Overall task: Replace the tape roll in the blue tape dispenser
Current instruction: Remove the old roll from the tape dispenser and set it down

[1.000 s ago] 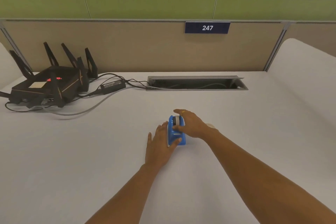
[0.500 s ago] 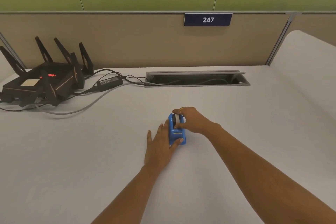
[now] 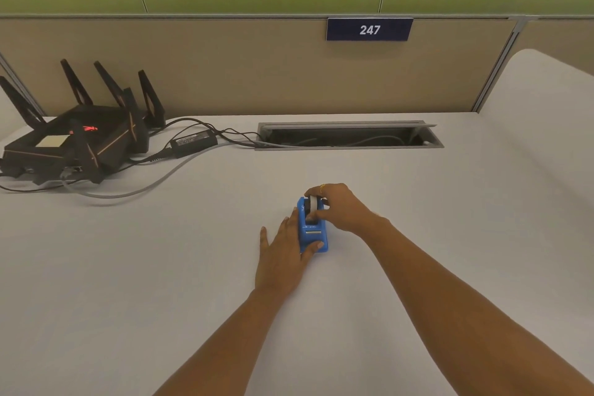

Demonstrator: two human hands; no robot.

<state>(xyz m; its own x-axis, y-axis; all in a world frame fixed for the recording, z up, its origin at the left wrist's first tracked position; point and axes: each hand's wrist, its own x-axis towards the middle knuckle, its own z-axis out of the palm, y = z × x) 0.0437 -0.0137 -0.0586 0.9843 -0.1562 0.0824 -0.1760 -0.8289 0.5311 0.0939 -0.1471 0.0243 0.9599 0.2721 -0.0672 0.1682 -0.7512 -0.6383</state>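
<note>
On white desk [image 3: 160, 267], blue tape dispenser [image 3: 313, 236], pale tape roll [image 3: 311, 206] seated inside

I read only 247, white on a dark blue plate [image 3: 369, 29] at the partition [image 3: 225, 74] top edge. Print on the adapter [image 3: 193, 139] label and the dispenser [image 3: 313, 236] side is too small for me to make out.

Pressing the left hand [image 3: 283, 255] against the blue tape dispenser [image 3: 313, 233] at nine o'clock, gripping the tape roll [image 3: 311, 206] with the right hand [image 3: 342, 207].
</note>
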